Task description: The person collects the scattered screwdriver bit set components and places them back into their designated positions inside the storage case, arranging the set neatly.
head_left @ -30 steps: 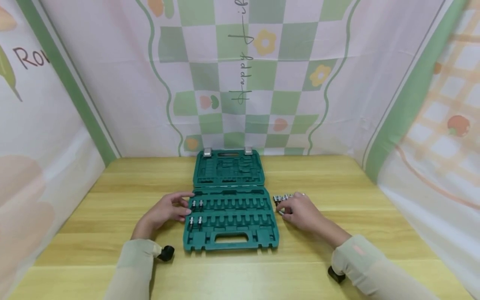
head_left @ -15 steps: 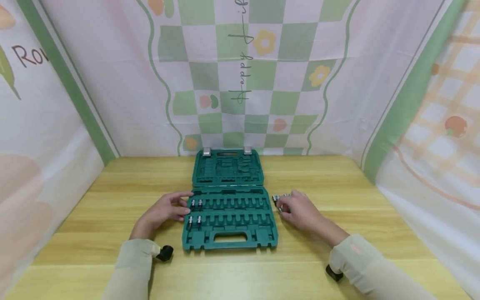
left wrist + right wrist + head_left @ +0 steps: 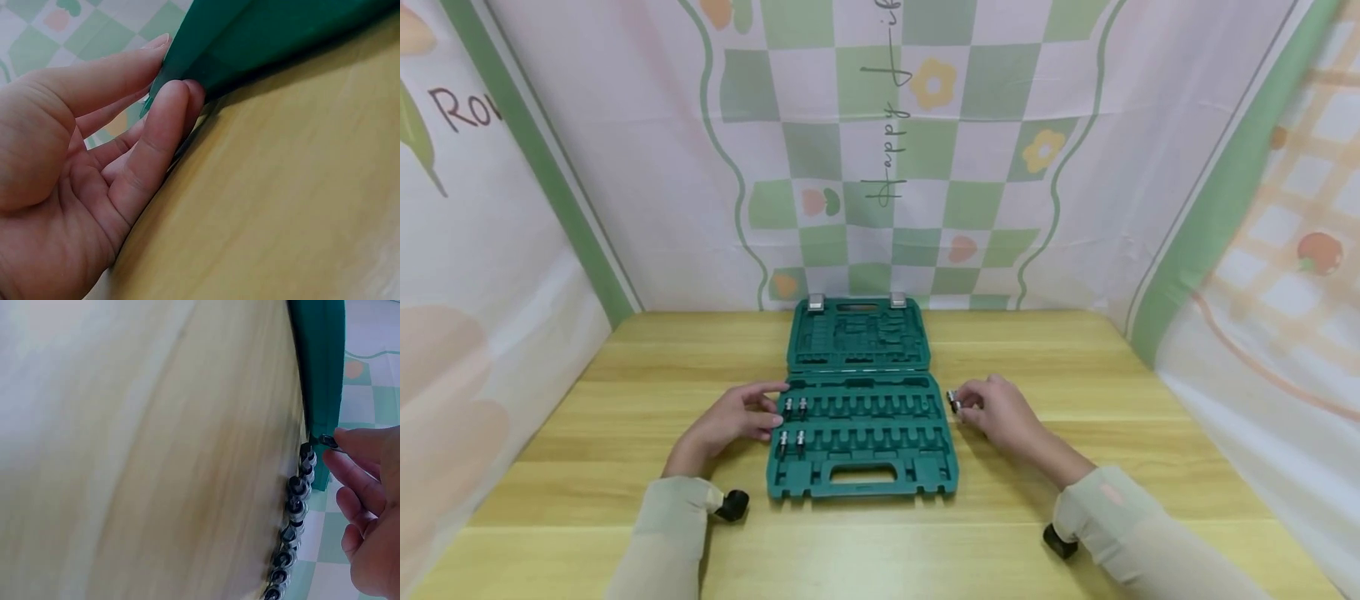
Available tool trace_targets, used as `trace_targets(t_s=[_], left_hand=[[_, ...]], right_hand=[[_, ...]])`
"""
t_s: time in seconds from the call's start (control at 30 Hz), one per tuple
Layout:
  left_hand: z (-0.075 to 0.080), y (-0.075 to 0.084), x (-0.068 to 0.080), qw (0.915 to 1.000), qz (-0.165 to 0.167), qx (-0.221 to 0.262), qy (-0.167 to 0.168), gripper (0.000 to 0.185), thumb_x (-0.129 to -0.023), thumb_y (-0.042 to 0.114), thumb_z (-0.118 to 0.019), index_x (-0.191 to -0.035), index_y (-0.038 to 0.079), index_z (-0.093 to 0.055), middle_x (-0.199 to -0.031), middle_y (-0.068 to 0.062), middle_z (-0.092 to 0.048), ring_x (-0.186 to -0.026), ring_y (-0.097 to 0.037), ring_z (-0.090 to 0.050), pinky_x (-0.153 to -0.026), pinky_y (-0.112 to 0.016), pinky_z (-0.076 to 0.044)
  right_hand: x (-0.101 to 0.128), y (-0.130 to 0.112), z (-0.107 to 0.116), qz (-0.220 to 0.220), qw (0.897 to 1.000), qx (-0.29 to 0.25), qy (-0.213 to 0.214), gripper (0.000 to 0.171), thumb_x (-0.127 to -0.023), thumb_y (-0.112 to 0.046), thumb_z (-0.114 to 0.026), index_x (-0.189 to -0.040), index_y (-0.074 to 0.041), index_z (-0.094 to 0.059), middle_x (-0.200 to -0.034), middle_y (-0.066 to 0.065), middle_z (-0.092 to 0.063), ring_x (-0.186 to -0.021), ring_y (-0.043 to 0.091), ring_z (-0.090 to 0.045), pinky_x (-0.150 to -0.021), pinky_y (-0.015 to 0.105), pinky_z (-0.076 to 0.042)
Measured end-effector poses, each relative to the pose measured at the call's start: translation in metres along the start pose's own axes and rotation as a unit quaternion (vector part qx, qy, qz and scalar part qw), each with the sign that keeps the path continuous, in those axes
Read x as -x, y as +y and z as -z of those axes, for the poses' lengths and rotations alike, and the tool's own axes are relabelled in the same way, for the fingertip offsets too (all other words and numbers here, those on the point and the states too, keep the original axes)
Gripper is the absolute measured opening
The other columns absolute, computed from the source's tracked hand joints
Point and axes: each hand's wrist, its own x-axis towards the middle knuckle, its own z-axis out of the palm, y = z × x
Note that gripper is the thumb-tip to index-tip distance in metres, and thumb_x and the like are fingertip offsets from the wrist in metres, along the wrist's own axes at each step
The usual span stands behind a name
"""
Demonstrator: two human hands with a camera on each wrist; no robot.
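Note:
An open green tool case (image 3: 861,479) lies in the middle of the wooden table (image 3: 625,375), its lid (image 3: 857,333) flat behind it. Several silver bits (image 3: 793,408) sit in the slots at the left end. My left hand (image 3: 767,408) rests beside the case, and its straight fingers (image 3: 125,75) touch the left edge of the case (image 3: 262,37). My right hand (image 3: 966,406) is at the case's right edge. There its thumb and forefinger pinch a small socket bit (image 3: 328,442) at the end of a row of loose sockets (image 3: 292,519) on the table.
Patterned cloth walls close in the table at the back and on both sides. A black camera mount shows under each wrist, the left mount (image 3: 732,504) and the right mount (image 3: 1060,540). Bare wood lies in front of the case and to its far left and right.
My right hand has shifted a little left toward the case and now covers most of the socket row, with one socket at its fingertips. The left hand has stayed put.

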Motion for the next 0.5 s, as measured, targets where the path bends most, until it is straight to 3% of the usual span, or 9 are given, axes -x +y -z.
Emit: trace_targets(t_s=[0.2,0.5], left_hand=[[0.002,-0.002,-0.001,1.0000,0.001,0.002,0.000,0.059,-0.091,0.007,-0.068,-0.145,0.008,-0.046,-0.109,-0.019,-0.054,-0.087,-0.028,-0.063,-0.077,-0.041,-0.057],[0.002,-0.005,-0.002,1.0000,0.001,0.006,-0.003,0.059,-0.091,0.007,-0.069,-0.145,0.008,-0.045,-0.111,-0.020,-0.054,-0.090,-0.028,-0.063,-0.079,-0.041,-0.057]], right_hand=[[-0.007,-0.006,0.000,0.010,0.999,-0.037,0.020,0.011,-0.087,-0.007,-0.073,-0.097,-0.007,-0.072,-0.084,-0.002,-0.066,-0.080,0.016,-0.061,-0.073,0.039,-0.053],[-0.014,-0.015,-0.004,-0.005,0.998,-0.063,0.031,0.012,-0.087,-0.009,-0.074,-0.098,-0.007,-0.072,-0.086,-0.001,-0.067,-0.082,0.018,-0.062,-0.070,0.036,-0.053]])
